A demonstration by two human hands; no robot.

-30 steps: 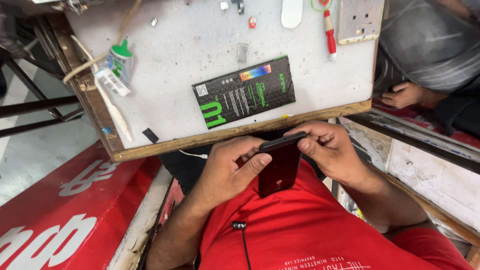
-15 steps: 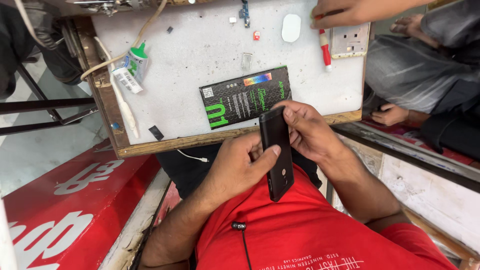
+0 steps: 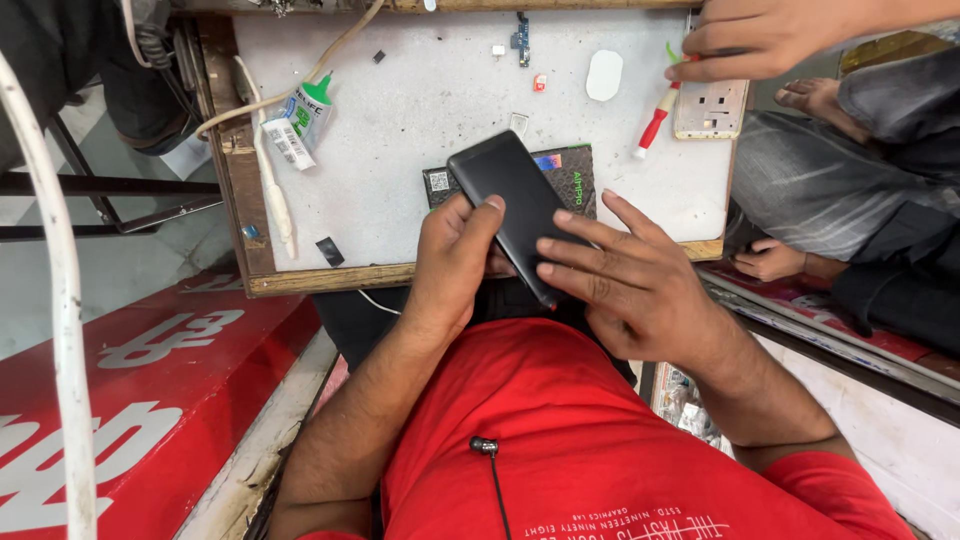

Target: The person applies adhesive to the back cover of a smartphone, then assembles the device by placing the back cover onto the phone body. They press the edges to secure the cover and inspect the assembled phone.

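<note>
Both hands hold 1 dark phone (image 3: 512, 205), now raised flat over the near edge of the white worktable (image 3: 420, 170); half a second ago it hung lower and more upright against the red shirt (image 3: 560, 430), and 1 second ago it lay crosswise between the thumbs. Left hand (image 3: 455, 265) is closed round the phone's lower left side, thumb pressed on its face. Right hand (image 3: 625, 280) has its fingers spread fairly wide, fingertips resting along the phone's right edge rather than wrapped about it. So the phone has been turned and lifted toward the table, its smooth dark side up, which I judge brings it over the work surface for closer handling.

Under the phone, partly hidden, lies a black box with green print (image 3: 570, 170). Left of the phone sits a green-capped glue tube (image 3: 300, 115). Right of the phone and farther back, another person's hand (image 3: 760, 40) touches a red-and-white tool (image 3: 655, 120) beside a wall-socket plate (image 3: 712, 108)
</note>
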